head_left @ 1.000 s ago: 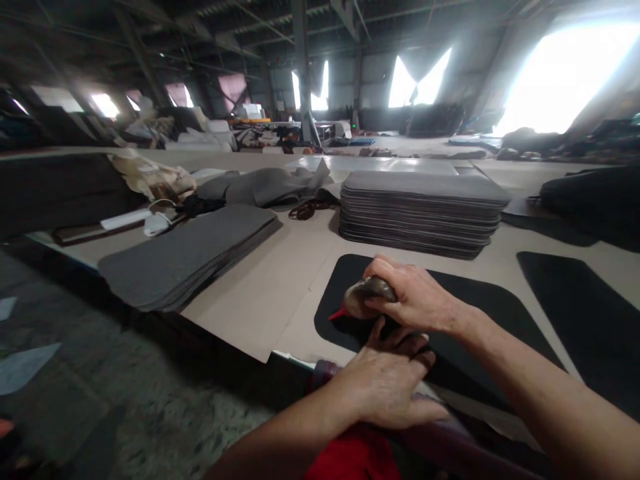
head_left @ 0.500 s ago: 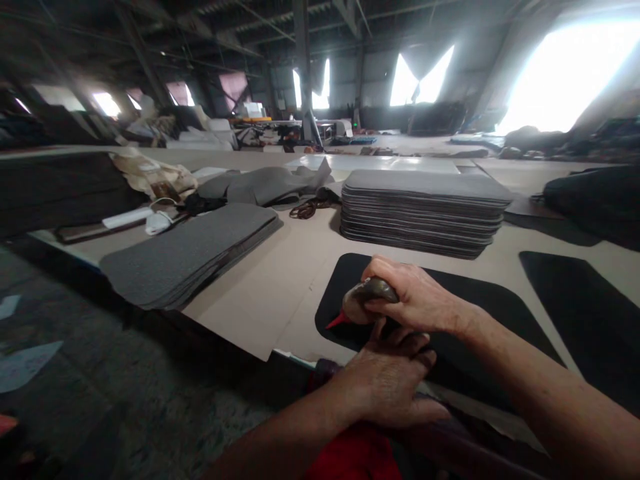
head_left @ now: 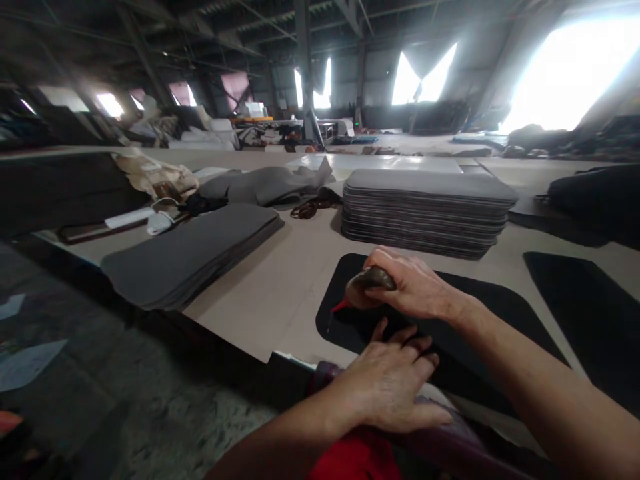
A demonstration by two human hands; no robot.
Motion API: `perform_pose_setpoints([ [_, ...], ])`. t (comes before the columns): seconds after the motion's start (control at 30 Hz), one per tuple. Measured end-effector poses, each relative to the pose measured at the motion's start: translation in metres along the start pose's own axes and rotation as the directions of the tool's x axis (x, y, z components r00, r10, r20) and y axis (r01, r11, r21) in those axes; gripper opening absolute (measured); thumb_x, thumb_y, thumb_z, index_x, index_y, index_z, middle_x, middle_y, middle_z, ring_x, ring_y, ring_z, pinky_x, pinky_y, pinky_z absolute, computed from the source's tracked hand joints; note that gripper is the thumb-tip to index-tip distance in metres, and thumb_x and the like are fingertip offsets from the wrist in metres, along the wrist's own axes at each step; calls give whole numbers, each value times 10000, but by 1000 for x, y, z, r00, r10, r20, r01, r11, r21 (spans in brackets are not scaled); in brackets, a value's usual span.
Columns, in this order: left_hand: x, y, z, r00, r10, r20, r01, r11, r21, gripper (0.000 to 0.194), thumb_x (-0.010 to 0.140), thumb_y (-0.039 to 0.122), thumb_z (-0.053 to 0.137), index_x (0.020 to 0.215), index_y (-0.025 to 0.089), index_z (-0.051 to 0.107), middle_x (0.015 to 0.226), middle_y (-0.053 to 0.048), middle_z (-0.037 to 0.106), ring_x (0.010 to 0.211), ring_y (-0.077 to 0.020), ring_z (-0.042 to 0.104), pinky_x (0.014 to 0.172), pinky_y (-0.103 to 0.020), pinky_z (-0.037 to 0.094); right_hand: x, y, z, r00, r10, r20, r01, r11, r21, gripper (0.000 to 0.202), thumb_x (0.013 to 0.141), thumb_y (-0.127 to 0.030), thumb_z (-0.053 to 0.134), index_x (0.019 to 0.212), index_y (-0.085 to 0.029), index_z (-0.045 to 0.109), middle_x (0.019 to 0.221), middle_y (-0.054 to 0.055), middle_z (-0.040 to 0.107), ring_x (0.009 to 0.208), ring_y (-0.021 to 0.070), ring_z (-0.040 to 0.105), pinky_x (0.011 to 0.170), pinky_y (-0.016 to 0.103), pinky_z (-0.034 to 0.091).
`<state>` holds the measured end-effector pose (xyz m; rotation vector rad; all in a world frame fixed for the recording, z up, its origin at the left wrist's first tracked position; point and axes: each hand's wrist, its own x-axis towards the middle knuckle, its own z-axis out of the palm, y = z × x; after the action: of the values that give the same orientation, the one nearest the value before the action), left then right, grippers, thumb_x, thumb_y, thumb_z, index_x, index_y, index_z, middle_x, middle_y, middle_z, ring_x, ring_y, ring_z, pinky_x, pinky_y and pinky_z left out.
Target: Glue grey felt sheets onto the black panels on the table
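Note:
My right hand [head_left: 415, 283] is wrapped round a squeeze bottle [head_left: 360, 291], which tilts down to the left. From its red nozzle a thin, pale thread reaches toward the left end of a black rounded panel [head_left: 480, 313]. What the bottle contains cannot be made out. My left hand [head_left: 393, 380] lies with fingers spread, their tips on the panel's near edge. Just beyond the panel stands a tall stack of grey rounded sheets [head_left: 425, 213]. To the right lies another black panel [head_left: 580, 293].
A lower stack of grey sheets [head_left: 185, 253] sits at the table's left edge. Behind it are loose grey material [head_left: 270, 185], a dark coiled cord [head_left: 305, 210] and a white object with a cable [head_left: 160, 222]. A dark bundle [head_left: 595, 200] lies at right.
The bottle and my right hand have risen slightly, so the red nozzle is farther from the panel's left edge. A thin thread now shows below it. My left hand has barely shifted.

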<state>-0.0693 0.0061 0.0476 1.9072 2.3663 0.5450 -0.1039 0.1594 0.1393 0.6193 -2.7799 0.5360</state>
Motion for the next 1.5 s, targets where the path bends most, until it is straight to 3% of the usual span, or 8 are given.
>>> perform_pose_setpoints([
  [0.13,0,1,-3,1000,-11,8,11,1000,-18,690,943,682,412,1413,178,452,1518,-117,430,1484,-285,221,1225,-573,86,-4,-2,1,999,-3,42,0,996,84,234,821,-206,697,972,-229,520,965,-23,588,823,157,554,692,275,357],
  [0.33,0,1,-4,1000,-10,11,11,999,-40,693,938,679,436,1421,182,429,1535,-119,407,1466,-294,257,1196,-633,157,0,3,-1,1000,7,-12,-7,999,-31,203,854,-252,678,961,-227,508,966,-6,572,820,171,551,699,287,342],
  [0.77,-1,1,-5,1000,-2,14,4,991,-133,739,936,706,397,1439,164,409,1540,-149,389,1482,-312,226,1195,-685,71,29,47,4,971,191,-145,-220,950,-223,217,889,-314,625,1049,-240,498,1099,17,574,898,214,598,648,301,309],
  [1.1,-1,2,-8,999,-31,44,39,978,-203,777,915,750,372,1455,192,402,1546,-150,378,1493,-316,200,1191,-699,32,47,67,3,942,286,-176,-329,892,-310,260,894,-362,588,1111,-244,506,1147,44,566,853,222,621,612,310,314],
  [1.33,0,2,-7,998,-45,35,51,979,-197,765,904,752,410,1448,214,415,1549,-122,383,1493,-298,204,1205,-675,23,38,71,-12,943,289,-163,-329,877,-350,266,883,-357,576,1108,-235,505,1118,60,571,866,233,621,633,312,332],
  [1.5,1,1,0,998,-50,24,53,991,-125,710,899,712,487,1434,250,432,1550,-87,392,1487,-292,225,1207,-673,60,7,82,-37,935,325,-141,-354,857,-373,267,854,-359,580,1083,-240,511,1084,59,581,868,245,616,645,315,329],
])
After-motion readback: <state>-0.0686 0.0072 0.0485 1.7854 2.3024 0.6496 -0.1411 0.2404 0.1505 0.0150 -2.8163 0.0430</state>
